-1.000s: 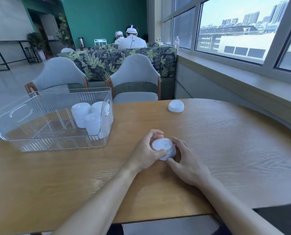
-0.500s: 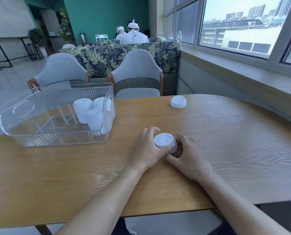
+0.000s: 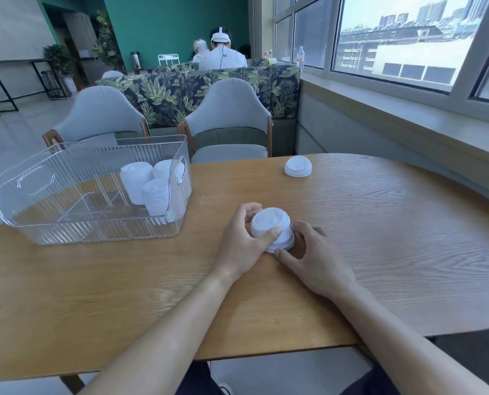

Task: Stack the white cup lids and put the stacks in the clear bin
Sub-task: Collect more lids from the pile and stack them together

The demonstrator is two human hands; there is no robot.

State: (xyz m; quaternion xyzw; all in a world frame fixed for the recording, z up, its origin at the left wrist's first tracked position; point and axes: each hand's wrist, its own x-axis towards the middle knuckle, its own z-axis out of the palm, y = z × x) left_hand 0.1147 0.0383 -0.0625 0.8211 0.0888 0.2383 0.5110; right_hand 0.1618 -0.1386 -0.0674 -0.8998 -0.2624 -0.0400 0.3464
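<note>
A short stack of white cup lids (image 3: 272, 227) stands on the wooden table (image 3: 380, 238) in front of me. My left hand (image 3: 242, 243) grips the stack from the left, thumb across its near side and fingers curled behind it. My right hand (image 3: 313, 256) touches the base of the stack from the right with thumb and fingertips. One single white lid (image 3: 298, 166) lies farther back near the table's far edge. The clear ribbed bin (image 3: 66, 201) sits at the left; three stacks of lids (image 3: 149, 186) stand at its right end.
Two grey chairs (image 3: 229, 124) stand behind the table, with a leaf-patterned sofa back beyond them. A window sill (image 3: 408, 109) runs along the right. Two people sit far back, facing away.
The view has tilted slightly. My left thumb has come round the near side of the stack, and my right hand has eased a little off it to the base.
</note>
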